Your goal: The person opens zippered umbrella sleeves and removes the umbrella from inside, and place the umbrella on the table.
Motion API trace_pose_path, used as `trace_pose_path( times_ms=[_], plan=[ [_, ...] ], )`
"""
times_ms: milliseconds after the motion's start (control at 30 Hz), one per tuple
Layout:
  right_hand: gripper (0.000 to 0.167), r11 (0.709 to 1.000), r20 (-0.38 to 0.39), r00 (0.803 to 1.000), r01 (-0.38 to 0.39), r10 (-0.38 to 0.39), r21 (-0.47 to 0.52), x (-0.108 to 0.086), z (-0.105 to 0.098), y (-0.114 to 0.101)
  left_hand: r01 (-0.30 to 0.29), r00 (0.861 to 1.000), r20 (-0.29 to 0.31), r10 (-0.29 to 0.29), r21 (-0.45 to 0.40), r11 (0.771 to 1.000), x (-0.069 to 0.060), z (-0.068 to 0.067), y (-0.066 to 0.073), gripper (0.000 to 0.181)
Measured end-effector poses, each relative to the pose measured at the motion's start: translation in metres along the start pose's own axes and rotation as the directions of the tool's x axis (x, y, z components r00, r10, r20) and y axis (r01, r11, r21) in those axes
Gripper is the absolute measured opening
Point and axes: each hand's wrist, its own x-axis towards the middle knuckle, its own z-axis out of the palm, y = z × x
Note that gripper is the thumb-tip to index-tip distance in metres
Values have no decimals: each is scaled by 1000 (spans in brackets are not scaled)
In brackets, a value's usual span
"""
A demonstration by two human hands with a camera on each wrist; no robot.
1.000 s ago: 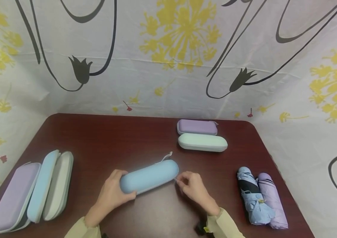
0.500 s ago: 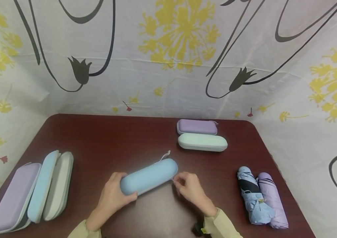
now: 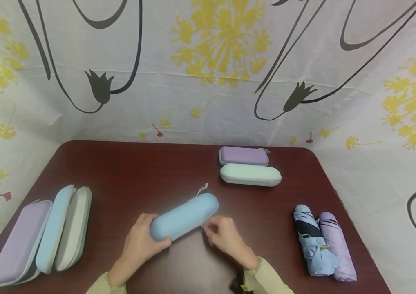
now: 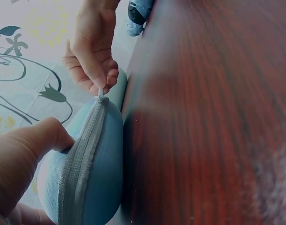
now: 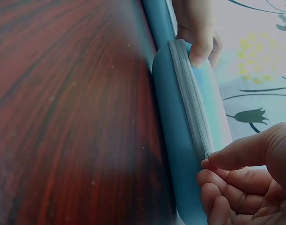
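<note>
A light blue zippered hard case (image 3: 184, 216) lies slanted on the dark red-brown table (image 3: 134, 171), its right end pointing farther away. My left hand (image 3: 139, 239) grips the left end, thumb along the near side. At the near side, my right hand (image 3: 226, 237) pinches a small zipper pull (image 4: 100, 93) between thumb and forefinger. The grey zipper (image 5: 192, 93) runs with its teeth meshed between that pull and the left end in the right wrist view. Fingers hide part of the seam beyond the pull. A light strap loop (image 3: 202, 190) sticks up at the far side.
A purple case (image 3: 243, 156) and a mint case (image 3: 250, 174) lie at the back. Purple (image 3: 22, 243), blue (image 3: 55, 228) and pale grey-green (image 3: 74, 228) cases lean together at left. Blue (image 3: 314, 241) and lavender (image 3: 336, 245) folded umbrellas lie at right.
My right hand has moved left along the case's near side, pinching the zipper pull. The case's right end has swung slightly away from me; my left hand keeps its grip.
</note>
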Motion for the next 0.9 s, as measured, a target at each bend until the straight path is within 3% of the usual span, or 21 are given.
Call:
trace_pose_path(
  times_ms=[467,767,900],
  plan=[
    [8,999,25,999,45,-46,13,-1,9,-9,-9,999,42,5,103,995,-6,-2,14,67],
    [7,996,49,996,68,-71,50,-2,12,-10,-37,999,13,35,184,982,-13,1,24,63],
    [7,996,46,996,75,-78,57,-1,12,-6,-39,997,80,23,198,979,-13,-3,30,65]
  ],
)
